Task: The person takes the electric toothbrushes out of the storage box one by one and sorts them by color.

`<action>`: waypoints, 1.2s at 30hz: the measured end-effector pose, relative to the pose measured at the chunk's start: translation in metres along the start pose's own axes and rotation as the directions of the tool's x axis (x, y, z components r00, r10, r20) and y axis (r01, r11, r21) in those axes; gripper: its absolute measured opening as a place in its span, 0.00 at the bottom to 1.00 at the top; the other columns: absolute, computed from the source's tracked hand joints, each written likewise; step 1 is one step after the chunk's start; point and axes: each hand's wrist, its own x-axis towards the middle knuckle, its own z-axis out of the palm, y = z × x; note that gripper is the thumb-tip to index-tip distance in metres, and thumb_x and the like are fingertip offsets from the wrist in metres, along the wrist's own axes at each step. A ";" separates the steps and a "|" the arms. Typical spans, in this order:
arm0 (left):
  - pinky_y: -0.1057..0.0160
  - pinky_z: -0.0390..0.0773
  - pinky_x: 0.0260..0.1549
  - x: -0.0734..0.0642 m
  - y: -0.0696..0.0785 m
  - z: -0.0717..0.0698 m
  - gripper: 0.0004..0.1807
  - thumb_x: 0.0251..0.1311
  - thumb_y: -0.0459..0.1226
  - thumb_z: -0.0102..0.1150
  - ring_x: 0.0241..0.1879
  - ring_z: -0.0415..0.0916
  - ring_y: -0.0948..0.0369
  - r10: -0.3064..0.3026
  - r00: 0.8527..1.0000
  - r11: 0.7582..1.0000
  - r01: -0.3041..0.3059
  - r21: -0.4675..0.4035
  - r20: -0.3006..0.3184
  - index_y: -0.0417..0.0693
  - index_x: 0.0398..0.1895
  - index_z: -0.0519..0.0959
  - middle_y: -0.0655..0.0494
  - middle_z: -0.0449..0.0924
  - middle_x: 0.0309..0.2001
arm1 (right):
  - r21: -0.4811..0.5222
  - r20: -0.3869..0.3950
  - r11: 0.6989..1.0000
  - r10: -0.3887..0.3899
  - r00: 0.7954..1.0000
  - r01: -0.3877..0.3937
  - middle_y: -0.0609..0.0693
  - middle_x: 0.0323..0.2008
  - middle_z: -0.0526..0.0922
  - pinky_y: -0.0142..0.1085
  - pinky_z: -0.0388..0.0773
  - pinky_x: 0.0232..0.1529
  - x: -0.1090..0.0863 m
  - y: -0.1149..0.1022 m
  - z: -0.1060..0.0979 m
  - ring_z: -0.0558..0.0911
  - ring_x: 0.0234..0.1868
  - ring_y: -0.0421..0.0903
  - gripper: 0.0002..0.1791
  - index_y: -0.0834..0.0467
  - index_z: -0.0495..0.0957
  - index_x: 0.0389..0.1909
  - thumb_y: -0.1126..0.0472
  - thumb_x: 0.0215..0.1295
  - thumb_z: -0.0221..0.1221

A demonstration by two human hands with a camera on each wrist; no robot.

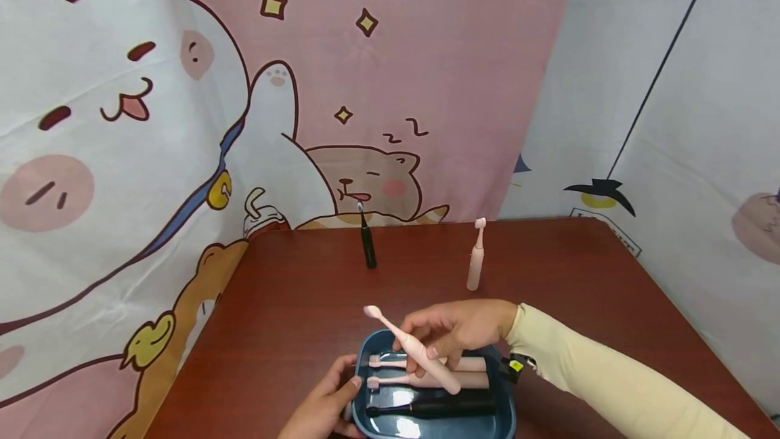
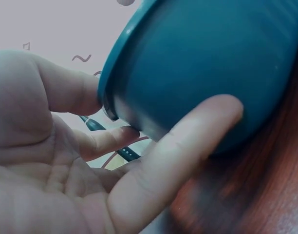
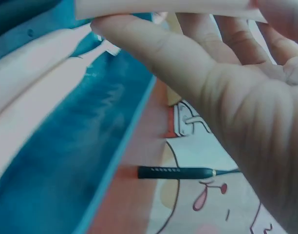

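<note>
A blue plastic basket (image 1: pixel 510 412) sits at the near edge of the view. My left hand (image 1: pixel 326 398) grips its left side, thumb at the rim and fingers against the outer wall (image 2: pixel 202 63) in the left wrist view. Above the basket, my right hand (image 1: pixel 466 325) holds a pink electric toothbrush (image 1: pixel 440 372) between thumb and fingers, tilted with its head up to the left. Inside the basket lie two more pink electric toothbrushes, one nearer (image 1: pixel 475 381) and one farther (image 1: pixel 474 363), plus a black electric toothbrush (image 1: pixel 453 406), all with heads toward the left.
On the reddish-brown table (image 1: pixel 274 337), a black electric toothbrush (image 1: pixel 368 246) stands upright toward the back, left of centre. A pink one (image 1: pixel 476 268) stands upright farther right. Behind the table hangs a cartoon-printed cloth (image 1: pixel 475 87).
</note>
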 end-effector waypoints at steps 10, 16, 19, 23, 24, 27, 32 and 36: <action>0.44 0.85 0.31 0.000 0.000 0.003 0.27 0.77 0.43 0.45 0.37 0.84 0.47 -0.017 1.000 1.000 0.017 0.001 -0.012 0.49 0.74 0.55 0.38 0.63 0.66 | -0.001 -0.219 0.990 -0.137 0.966 0.140 0.69 0.58 0.74 0.61 0.79 0.51 -0.029 -0.012 -0.005 0.77 0.61 0.64 0.22 0.58 0.63 0.67 0.67 0.75 0.50; 0.45 0.85 0.31 0.001 -0.002 0.003 0.26 0.77 0.42 0.44 0.37 0.84 0.47 -0.010 1.000 1.000 0.010 -0.009 -0.005 0.50 0.74 0.56 0.39 0.63 0.65 | -0.005 -0.360 0.966 -0.244 0.901 0.260 0.74 0.57 0.68 0.65 0.77 0.50 -0.054 -0.009 -0.015 0.78 0.61 0.60 0.23 0.59 0.59 0.68 0.70 0.74 0.48; 0.45 0.85 0.32 0.000 -0.002 0.002 0.26 0.77 0.43 0.45 0.37 0.84 0.47 -0.017 1.000 1.000 0.017 -0.006 -0.010 0.51 0.74 0.57 0.39 0.63 0.65 | -0.031 -0.417 0.951 -0.292 0.861 0.308 0.72 0.58 0.71 0.66 0.76 0.51 -0.066 -0.006 -0.021 0.78 0.61 0.59 0.24 0.60 0.58 0.69 0.71 0.74 0.47; 0.45 0.85 0.32 -0.001 -0.001 0.001 0.27 0.76 0.44 0.46 0.38 0.84 0.47 -0.021 1.000 1.000 0.021 0.009 -0.014 0.50 0.74 0.56 0.38 0.62 0.66 | -0.069 -0.477 0.943 -0.317 0.820 0.324 0.64 0.59 0.75 0.64 0.77 0.52 -0.081 -0.001 -0.027 0.79 0.60 0.57 0.25 0.59 0.57 0.70 0.71 0.75 0.47; 0.45 0.85 0.32 -0.001 -0.001 0.001 0.27 0.76 0.44 0.46 0.38 0.84 0.47 -0.024 1.000 1.000 0.024 0.013 -0.015 0.50 0.74 0.56 0.38 0.62 0.66 | -0.081 -0.482 0.941 -0.326 0.813 0.330 0.63 0.59 0.75 0.64 0.77 0.52 -0.085 0.000 -0.029 0.78 0.61 0.57 0.26 0.60 0.57 0.71 0.71 0.75 0.46; 0.45 0.85 0.33 -0.001 0.000 0.001 0.27 0.76 0.44 0.46 0.38 0.84 0.48 -0.029 0.999 0.999 0.030 0.020 -0.014 0.50 0.74 0.56 0.39 0.63 0.66 | -0.092 -0.513 0.940 -0.327 0.794 0.328 0.63 0.60 0.74 0.62 0.77 0.53 -0.095 0.003 -0.032 0.78 0.62 0.56 0.27 0.59 0.56 0.72 0.71 0.75 0.46; 0.46 0.85 0.34 -0.001 0.000 0.001 0.27 0.76 0.44 0.45 0.39 0.84 0.48 -0.046 0.999 0.999 0.046 0.002 -0.011 0.51 0.74 0.56 0.40 0.64 0.65 | -0.093 -0.547 0.937 -0.331 0.769 0.337 0.69 0.62 0.69 0.64 0.75 0.55 -0.112 0.009 -0.038 0.76 0.63 0.59 0.27 0.60 0.54 0.74 0.72 0.76 0.43; 0.47 0.86 0.34 -0.001 0.000 0.001 0.27 0.76 0.44 0.46 0.40 0.83 0.49 -0.064 0.998 0.998 0.064 -0.007 -0.011 0.50 0.74 0.56 0.41 0.66 0.62 | -0.096 -0.600 0.943 -0.310 0.738 0.318 0.68 0.64 0.68 0.63 0.76 0.55 -0.127 0.018 -0.044 0.77 0.63 0.58 0.28 0.59 0.53 0.75 0.70 0.77 0.44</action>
